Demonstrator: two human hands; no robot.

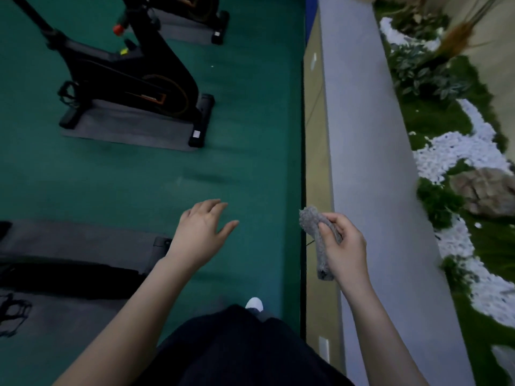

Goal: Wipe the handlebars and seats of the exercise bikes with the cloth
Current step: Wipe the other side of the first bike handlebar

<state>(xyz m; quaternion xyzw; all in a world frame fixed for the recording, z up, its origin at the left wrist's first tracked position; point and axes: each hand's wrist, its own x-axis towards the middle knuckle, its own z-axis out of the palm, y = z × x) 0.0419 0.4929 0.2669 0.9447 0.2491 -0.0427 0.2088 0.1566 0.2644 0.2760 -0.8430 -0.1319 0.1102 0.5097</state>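
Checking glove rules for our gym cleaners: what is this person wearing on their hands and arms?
Nothing visible: the left hand and right hand are ungloved, with no rings or watch, and both forearms show no sleeves.

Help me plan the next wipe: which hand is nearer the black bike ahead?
Left. The left hand is below-right of the bike; the right hand, holding the cloth, is farther right.
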